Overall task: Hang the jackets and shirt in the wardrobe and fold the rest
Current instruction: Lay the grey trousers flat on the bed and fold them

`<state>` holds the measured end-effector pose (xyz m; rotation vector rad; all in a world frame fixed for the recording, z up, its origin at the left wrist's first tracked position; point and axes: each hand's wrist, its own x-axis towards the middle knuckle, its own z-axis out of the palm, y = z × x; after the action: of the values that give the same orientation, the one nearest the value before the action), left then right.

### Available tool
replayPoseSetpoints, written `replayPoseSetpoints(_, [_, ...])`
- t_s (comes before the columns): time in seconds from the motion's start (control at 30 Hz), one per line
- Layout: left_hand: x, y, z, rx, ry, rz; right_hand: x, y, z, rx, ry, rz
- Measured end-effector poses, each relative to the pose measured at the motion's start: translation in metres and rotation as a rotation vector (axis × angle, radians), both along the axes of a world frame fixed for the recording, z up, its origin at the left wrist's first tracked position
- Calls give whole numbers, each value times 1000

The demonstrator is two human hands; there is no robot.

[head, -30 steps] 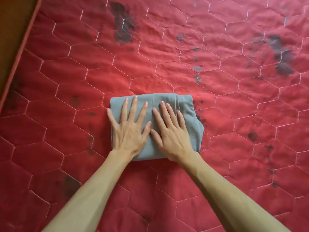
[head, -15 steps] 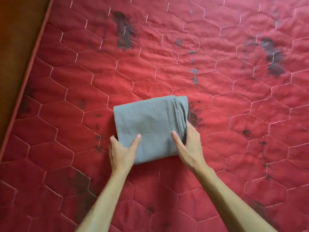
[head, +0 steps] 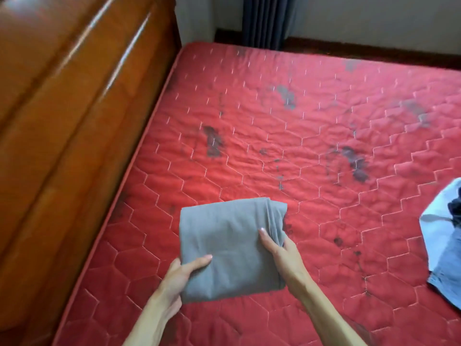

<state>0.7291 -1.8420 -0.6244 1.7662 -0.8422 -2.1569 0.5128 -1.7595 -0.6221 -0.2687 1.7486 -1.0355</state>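
So the smoothing bit is over. A second ago both palms were flat on top of the folded grey piece (head: 232, 248), pressing it down. Now the left hand (head: 179, 273) grips the near left corner, thumb on top and fingers tucked under, and the right hand (head: 282, 250) pinches the right side the same way, thumb lying along the stacked edge. The bundle sits between the two hands and looks like it's coming up off the bed (head: 249, 108), at least the near edge does; can't swear the far edge is clear.

The view has also swung up, so there's more to see: a wooden headboard (head: 62, 121) way off to the left of the left hand, and a pile of clothes (head: 444, 245) well out past the right hand, light blue and denim stuff, still a heap.

My read: this piece is folded and done, and it just needs parking somewhere. That pile still needs sorting, so the job's nowhere near finished.
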Motion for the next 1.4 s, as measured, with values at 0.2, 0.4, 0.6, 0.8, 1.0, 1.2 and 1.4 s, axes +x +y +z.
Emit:
replayPoseSetpoints(0.2, [18, -30, 151, -162, 198, -145, 10, -6, 154, -227, -257, -87])
replayPoseSetpoints(0.4, [46, -35, 301, -428, 292, -258, 36, -2, 290, -377, -424, -10])
replayPoseSetpoints(0.6, [83, -21, 418, -629, 287, -224, 69, 0, 397, -549, -297, 25])
replayPoseSetpoints(0.8, [115, -2, 486, -645, 341, 22, 97, -1, 463, -719, -208, 71])
replayPoseSetpoints(1.0, [138, 23, 534, -822, 407, 38, 104, -5, 517, -805, -161, 214])
replayPoseSetpoints(1.2, [125, 45, 574, -982, 394, -20, 85, 16, 539, -683, -288, 368])
replayPoseSetpoints(1.4, [99, 73, 592, -1099, 354, -21, 55, 35, 538, -723, -397, 412])
